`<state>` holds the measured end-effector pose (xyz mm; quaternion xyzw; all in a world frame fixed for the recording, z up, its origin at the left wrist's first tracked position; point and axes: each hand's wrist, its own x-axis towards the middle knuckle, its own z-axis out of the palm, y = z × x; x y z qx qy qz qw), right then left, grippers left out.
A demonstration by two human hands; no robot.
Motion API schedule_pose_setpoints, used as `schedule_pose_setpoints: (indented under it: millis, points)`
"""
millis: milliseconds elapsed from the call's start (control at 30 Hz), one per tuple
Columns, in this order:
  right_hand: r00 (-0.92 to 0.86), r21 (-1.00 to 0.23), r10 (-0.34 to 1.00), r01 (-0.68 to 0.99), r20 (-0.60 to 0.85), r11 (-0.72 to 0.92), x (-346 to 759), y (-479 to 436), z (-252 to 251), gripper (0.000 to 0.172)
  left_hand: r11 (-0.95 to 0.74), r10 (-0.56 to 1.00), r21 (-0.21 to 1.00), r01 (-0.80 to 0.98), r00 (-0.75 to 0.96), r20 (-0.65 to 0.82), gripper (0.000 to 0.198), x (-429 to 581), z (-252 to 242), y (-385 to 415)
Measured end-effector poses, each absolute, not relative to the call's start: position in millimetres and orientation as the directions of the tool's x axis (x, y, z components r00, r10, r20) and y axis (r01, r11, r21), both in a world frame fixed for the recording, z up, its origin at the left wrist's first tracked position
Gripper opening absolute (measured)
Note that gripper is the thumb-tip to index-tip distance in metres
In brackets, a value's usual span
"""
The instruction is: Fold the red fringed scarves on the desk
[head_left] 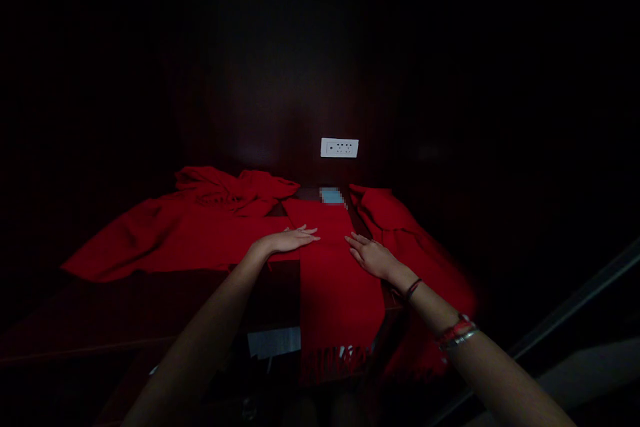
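Observation:
A long red fringed scarf (pixel 333 273) lies folded into a strip on the dark table, its tasselled end hanging over the front edge. My left hand (pixel 293 239) rests flat on the strip's left side, fingers stretched out. On the opposite side my right hand (pixel 370 255) touches the strip's right edge with its fingertips, fingers extended and slightly apart. Neither hand grips anything. Bracelets circle my right wrist. Another red cloth (pixel 190 237) spreads out to the left, partly under my left hand.
Crumpled red fabric (pixel 230 187) is heaped at the back left. More red cloth (pixel 415 247) drapes down the right side. A white socket panel (pixel 339 148) is on the dark wall. A blurred light-blue item (pixel 332 195) lies behind the strip. The surroundings are very dark.

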<state>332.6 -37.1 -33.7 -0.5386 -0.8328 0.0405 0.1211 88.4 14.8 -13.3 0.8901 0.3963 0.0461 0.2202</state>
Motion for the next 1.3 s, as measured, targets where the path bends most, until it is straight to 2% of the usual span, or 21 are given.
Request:
schedule_pose_setpoints:
  millis: [100,200,333,367,433,567,667,900,967,1067,1167,1300]
  points:
    - [-0.416,-0.228,0.890,0.863,0.186,0.451,333.1,-32.1,-21.2,0.034,-0.594,0.771,0.388,0.705,0.636,0.025,0.037,91.5,-14.9,15.2]
    - [-0.377,-0.228,0.891,0.872,0.253,0.434,329.4,-19.9,-5.0,0.027,-0.620,0.785,0.281,0.733,0.579,0.220,0.036,99.1,-18.1,15.2]
    - [-0.353,-0.218,0.867,0.870,0.351,0.442,310.8,2.8,3.2,0.035,-0.565,0.792,0.202,0.800,0.457,0.404,0.040,108.3,-26.4,23.1]
    - [-0.355,-0.207,0.860,0.870,0.367,0.448,303.8,8.2,1.7,0.039,-0.530,0.813,0.200,0.824,0.427,0.395,0.044,108.9,-29.0,26.8]
    - [-0.365,-0.186,0.870,0.879,0.330,0.440,290.2,16.9,-5.4,0.048,-0.449,0.879,0.198,0.871,0.391,0.275,0.051,107.6,-33.5,34.2]
    - [-0.334,-0.197,0.940,0.919,0.069,0.341,278.0,23.5,-25.7,0.059,-0.356,0.927,0.178,0.917,0.371,-0.054,0.059,100.1,-35.5,40.7]
    - [-0.271,-0.213,0.961,0.943,-0.055,0.254,283.6,21.4,-31.6,0.067,-0.342,0.923,0.179,0.922,0.366,-0.120,0.066,97.4,-31.1,37.9]
    - [-0.164,-0.151,0.955,0.980,-0.246,0.130,279.2,26.0,-11.7,0.081,-0.349,0.910,0.184,0.919,0.380,-0.168,0.077,100.9,-27.6,38.1]
    - [-0.164,-0.153,0.972,0.978,-0.166,0.139,273.0,31.5,-12.8,0.079,-0.354,0.909,0.177,0.919,0.382,-0.166,0.077,101.2,-30.0,39.9]
    - [-0.227,-0.153,0.974,0.963,-0.018,0.221,267.9,36.8,-23.8,0.068,-0.382,0.907,0.180,0.906,0.405,-0.117,0.076,98.4,-33.8,41.2]
    - [-0.236,-0.154,0.971,0.961,-0.021,0.231,268.0,37.5,-34.8,0.061,-0.433,0.895,0.210,0.877,0.446,-0.015,0.070,90.6,-34.5,41.3]
    - [-0.200,-0.155,0.979,0.969,-0.029,0.193,269.3,37.1,-36.8,0.063,-0.402,0.915,0.194,0.895,0.400,0.051,0.062,79.5,-28.8,39.7]
